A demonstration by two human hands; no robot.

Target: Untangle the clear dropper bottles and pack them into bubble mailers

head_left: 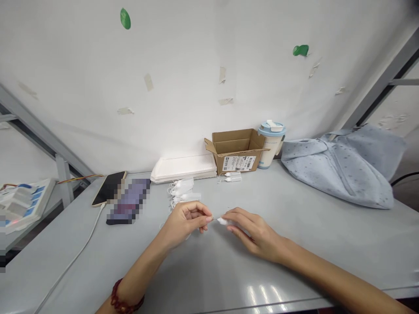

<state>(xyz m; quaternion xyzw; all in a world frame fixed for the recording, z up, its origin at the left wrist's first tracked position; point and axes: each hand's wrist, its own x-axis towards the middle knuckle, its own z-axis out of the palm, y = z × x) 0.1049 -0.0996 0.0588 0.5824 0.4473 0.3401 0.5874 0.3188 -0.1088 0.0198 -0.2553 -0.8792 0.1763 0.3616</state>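
Observation:
Over the middle of the grey table, my left hand [193, 220] pinches a thin, dark, wire-like piece [214, 219] between thumb and forefinger. That piece runs to the pointed tip of a small white plastic piece [222, 221], which my right hand [253, 229] grips in its fingertips. The rest of the white piece is hidden by those fingers. Just beyond my left hand lies a group of similar white pieces [183, 185] with thin white string loops. Two more white pieces [233, 176] lie in front of the cardboard box.
An open cardboard box [237, 150] and a cup with a blue lid [271, 144] stand against the wall. Left of them lies a stack of white trays [185, 168]. A phone [109, 187] with a white cable is at the left, grey-blue cloth [340, 168] at the right.

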